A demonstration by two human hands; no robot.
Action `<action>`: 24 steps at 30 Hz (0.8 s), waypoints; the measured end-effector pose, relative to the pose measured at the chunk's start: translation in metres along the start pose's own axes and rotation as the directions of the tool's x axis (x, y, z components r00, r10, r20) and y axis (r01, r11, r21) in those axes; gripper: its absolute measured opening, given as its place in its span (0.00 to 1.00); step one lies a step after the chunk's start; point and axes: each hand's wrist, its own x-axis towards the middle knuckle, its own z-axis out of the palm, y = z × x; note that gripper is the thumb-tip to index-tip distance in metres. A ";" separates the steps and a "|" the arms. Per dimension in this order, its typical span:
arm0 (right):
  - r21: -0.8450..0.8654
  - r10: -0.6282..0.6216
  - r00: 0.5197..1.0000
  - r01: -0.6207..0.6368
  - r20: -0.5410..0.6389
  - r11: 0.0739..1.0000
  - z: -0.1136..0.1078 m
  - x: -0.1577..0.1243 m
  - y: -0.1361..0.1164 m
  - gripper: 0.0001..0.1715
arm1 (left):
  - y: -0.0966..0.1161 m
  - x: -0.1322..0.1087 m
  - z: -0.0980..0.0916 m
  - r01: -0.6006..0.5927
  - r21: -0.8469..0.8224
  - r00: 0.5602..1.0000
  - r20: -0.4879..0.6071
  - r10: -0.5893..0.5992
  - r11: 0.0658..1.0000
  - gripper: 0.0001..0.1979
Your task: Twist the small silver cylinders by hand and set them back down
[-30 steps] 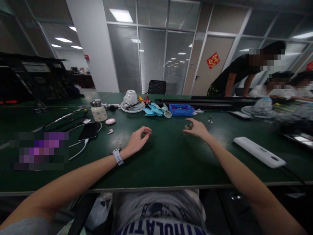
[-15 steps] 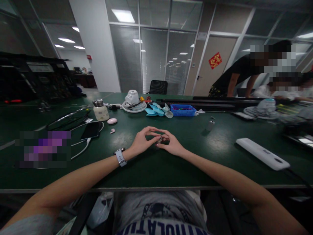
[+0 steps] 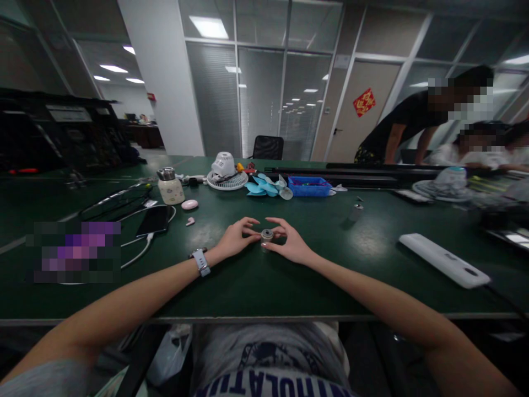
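One round part (image 3: pixel 267 234); one blue tray (image 3: pixel 308 186); one phone (image 3: pixel 154 220); one flask (image 3: pixel 169 186).

My desk (image 3: pixel 256 286) is dark green. The round part (image 3: pixel 266 234) I touch is silver-grey. Toward the far edge: a blue tray (image 3: pixel 309 187), pale blue fan blades (image 3: pixel 264 187), a pink case (image 3: pixel 189 204).

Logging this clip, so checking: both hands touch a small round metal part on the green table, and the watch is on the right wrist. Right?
Not quite: the head view shows the watch on the left wrist. The rest holds: left hand and right hand both touch the small round metal part on the green table.
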 end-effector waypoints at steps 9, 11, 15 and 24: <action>-0.229 -0.051 0.999 0.054 0.018 0.972 -0.038 0.007 0.007 0.39 | 0.005 -0.003 0.002 -0.015 0.007 1.000 0.010 0.014 1.000 0.27; -0.358 -0.006 1.000 0.008 0.009 0.934 -0.066 0.009 0.013 0.37 | 0.004 -0.002 0.001 0.002 -0.012 0.999 -0.034 -0.003 1.000 0.22; -0.674 0.131 0.987 -0.158 -0.091 0.722 -0.136 0.010 0.024 0.29 | 0.000 0.000 -0.001 0.050 0.018 0.991 -0.122 -0.047 0.999 0.17; -0.772 0.319 0.814 -0.571 -0.486 0.280 -0.273 -0.026 0.062 0.27 | 0.001 -0.001 -0.001 0.084 -0.101 0.981 -0.168 -0.100 0.991 0.15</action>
